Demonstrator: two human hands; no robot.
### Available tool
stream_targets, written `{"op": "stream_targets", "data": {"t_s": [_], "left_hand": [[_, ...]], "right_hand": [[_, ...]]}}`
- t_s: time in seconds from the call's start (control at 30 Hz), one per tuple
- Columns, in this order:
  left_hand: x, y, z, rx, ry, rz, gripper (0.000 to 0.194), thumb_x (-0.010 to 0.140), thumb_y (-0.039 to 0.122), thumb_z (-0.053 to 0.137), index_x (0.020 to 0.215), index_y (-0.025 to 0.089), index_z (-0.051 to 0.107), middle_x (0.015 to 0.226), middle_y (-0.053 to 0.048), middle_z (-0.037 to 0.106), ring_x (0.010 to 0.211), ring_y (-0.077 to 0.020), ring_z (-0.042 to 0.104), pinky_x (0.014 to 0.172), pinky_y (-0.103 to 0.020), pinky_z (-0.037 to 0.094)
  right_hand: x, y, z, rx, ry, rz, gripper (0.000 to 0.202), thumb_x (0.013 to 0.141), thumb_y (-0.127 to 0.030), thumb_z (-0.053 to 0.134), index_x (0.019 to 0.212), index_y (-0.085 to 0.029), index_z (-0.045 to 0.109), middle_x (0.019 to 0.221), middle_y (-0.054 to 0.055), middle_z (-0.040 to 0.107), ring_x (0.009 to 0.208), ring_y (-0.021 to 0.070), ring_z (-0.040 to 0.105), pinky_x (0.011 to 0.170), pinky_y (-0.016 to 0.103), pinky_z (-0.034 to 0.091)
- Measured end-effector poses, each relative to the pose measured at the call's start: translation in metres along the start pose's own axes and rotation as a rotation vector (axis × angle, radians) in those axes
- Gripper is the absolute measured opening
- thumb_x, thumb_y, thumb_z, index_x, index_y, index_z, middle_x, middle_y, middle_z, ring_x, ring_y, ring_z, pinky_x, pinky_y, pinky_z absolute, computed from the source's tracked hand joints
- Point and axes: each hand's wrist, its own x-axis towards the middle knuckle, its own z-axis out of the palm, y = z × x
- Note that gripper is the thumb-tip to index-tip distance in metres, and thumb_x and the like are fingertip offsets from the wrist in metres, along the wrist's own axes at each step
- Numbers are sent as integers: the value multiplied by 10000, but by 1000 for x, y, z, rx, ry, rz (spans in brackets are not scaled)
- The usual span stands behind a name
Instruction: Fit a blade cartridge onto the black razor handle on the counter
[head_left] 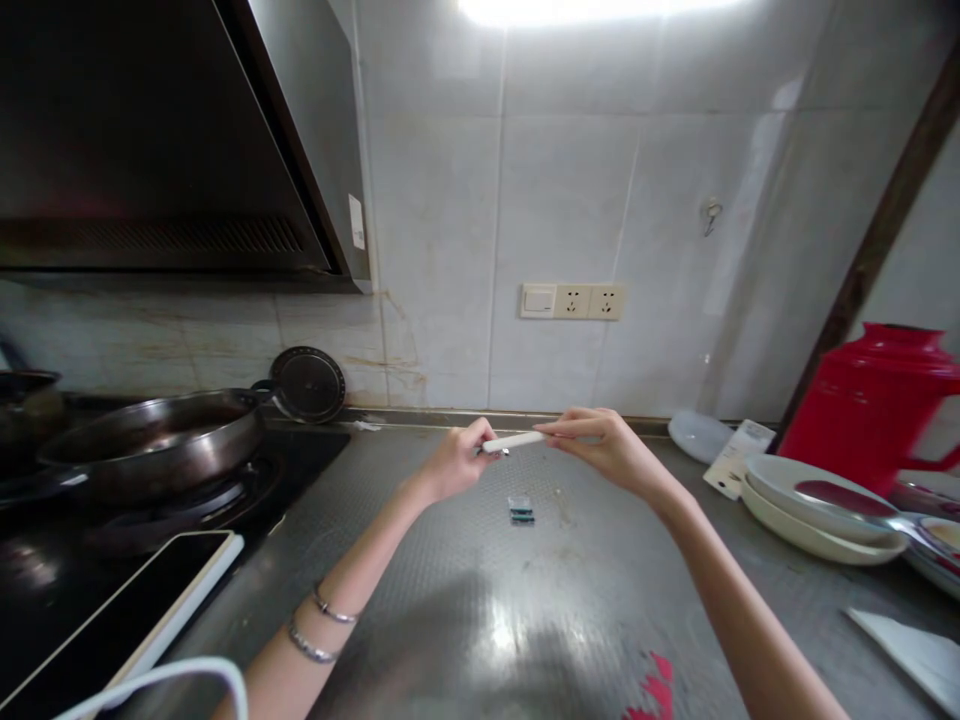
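Note:
Above the metal countertop (pixel 450 620), a thin white object (pixel 514 441) is held up between both hands, seen nearly edge-on. My left hand (pixel 459 461) pinches its left end, with a small dark and shiny bit at the fingertips that is too small to name. The fingers of my right hand (pixel 600 445) are pressed together on its right end. Below the hands, a small clear item with dark green bands (pixel 520 511) lies on the counter. Two silver bracelets circle my left wrist.
A steel pan (pixel 161 440) stands on the black stove at left, near a phone-like device (pixel 127 620) and white cable (pixel 172 668). At right are stacked plates (pixel 817 505), a red jug (pixel 862 400) and a white card (pixel 739 460). Wall sockets (pixel 572 301) are behind.

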Motion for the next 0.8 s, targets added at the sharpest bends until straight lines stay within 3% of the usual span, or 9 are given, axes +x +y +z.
{"op": "stream_targets", "data": {"t_s": [0.1,0.27,0.4,0.57,0.8], "left_hand": [[0,0,1,3,5,7,70,751,222,579,767,172,532,701,0,639,632,-112,570,570,-177,381],[0,0,1,12,-13,21,68,774,240,551,779,178,524,709,9,634,626,-106,569,568,-176,378],[-1,0,1,-18,-5,36,53,771,218,549,781,178,515,760,-12,654,683,-120,594,623,-189,407],[-1,2,1,-33,4,33,53,772,226,543,782,177,528,749,-15,649,675,-122,598,616,-190,418],[-3,5,3,-3,9,58,51,777,218,542,782,174,516,722,-7,630,667,-119,588,609,-191,405]], "right_hand": [[-1,0,-2,-40,34,7,253,820,-360,550,939,-214,719,764,45,664,655,135,590,672,248,429],[-1,1,-4,-12,-33,-40,260,819,-366,549,966,-226,711,801,52,670,708,148,606,685,246,435],[-1,5,-6,-26,32,16,256,810,-367,558,945,-220,719,778,51,666,679,148,601,659,247,437],[-5,7,-8,72,-63,15,267,800,-375,567,973,-229,709,811,46,661,705,148,601,649,237,443],[-6,8,-5,145,-23,90,295,790,-389,576,984,-207,704,836,51,657,757,164,602,683,248,446]]}}
